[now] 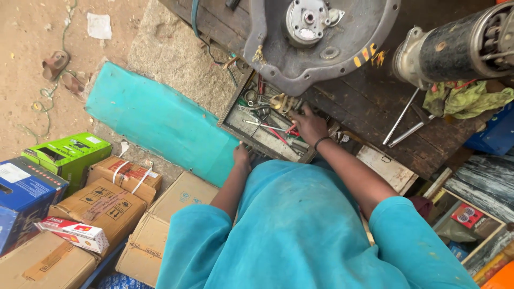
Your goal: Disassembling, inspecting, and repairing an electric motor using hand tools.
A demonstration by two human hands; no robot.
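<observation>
A dark, scarred wooden bench (pixel 369 101) carries a round grey cast-metal housing (pixel 321 37) and, right of it, one cylindrical motor (pixel 460 48) above a crumpled green rag (pixel 466 99). A smooth teal panel (pixel 160 120) slants over the stone at left, above four brown cardboard cartons (pixel 104 206), one green box (pixel 67 155) and one blue box (pixel 21 198). A shallow wooden drawer (pixel 238 96) stands pulled out, holding loose metal tools (pixel 267 120), several red-handled. The right hand (pixel 309 126) lies among them, fingers curled, perhaps on a tool; the left hand (pixel 242 156) grips the drawer's near edge.
</observation>
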